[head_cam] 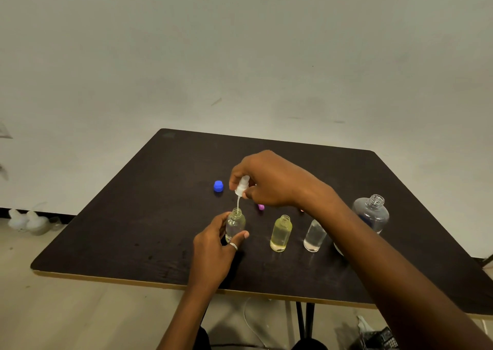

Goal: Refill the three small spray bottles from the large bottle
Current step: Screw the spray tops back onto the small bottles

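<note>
On the dark table [133,216] my left hand [213,245] grips a small clear spray bottle [235,223] standing upright. Just above it, my right hand [269,180] holds a white spray pump head [242,185] whose thin dip tube reaches down into the bottle's open neck. To the right stand a small yellowish bottle [280,233] with an open neck and a small clear bottle [314,236], its top hidden by my right forearm. The large clear bottle [372,212] stands uncapped at the far right, partly behind my arm.
A blue cap [218,186] lies behind the held bottle. A purple cap [261,207] peeks out under my right hand. White objects [26,221] sit on the floor at the left wall. Cables and clutter lie under the table's front right.
</note>
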{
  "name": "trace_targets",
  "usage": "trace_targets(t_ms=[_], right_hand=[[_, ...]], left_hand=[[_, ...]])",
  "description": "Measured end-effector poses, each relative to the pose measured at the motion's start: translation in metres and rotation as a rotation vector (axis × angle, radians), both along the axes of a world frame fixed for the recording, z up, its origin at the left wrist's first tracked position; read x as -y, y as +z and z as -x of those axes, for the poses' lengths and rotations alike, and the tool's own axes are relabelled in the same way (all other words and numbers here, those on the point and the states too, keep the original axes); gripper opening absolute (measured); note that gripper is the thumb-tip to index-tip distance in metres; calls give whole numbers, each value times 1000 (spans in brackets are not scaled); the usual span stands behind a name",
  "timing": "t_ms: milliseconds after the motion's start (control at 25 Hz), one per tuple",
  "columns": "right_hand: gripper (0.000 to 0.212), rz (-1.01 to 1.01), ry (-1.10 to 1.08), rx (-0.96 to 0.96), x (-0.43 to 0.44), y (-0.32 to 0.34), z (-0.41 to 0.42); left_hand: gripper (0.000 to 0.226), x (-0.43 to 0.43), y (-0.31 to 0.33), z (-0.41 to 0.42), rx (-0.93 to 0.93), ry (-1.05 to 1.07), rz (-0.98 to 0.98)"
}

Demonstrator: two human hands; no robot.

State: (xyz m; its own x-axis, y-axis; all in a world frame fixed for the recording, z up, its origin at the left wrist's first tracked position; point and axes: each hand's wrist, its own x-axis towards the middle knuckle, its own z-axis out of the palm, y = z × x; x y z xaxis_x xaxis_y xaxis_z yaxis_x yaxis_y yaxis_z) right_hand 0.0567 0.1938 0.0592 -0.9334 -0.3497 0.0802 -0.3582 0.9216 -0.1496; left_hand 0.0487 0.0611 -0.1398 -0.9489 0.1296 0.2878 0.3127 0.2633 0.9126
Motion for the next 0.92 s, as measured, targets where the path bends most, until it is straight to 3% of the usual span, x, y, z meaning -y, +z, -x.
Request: trace_targets(t_ms=[560, 800, 920], right_hand=[[26, -90, -21, 84, 10, -48, 13], [21, -173, -60, 21, 12, -49, 16], [32, -286, -120, -50, 16, -52, 16]], left_hand=[[50, 0, 1, -1, -6, -16, 0], [50, 1, -1, 0, -2, -10, -3], [49, 0, -1, 0, 0, -1, 9]])
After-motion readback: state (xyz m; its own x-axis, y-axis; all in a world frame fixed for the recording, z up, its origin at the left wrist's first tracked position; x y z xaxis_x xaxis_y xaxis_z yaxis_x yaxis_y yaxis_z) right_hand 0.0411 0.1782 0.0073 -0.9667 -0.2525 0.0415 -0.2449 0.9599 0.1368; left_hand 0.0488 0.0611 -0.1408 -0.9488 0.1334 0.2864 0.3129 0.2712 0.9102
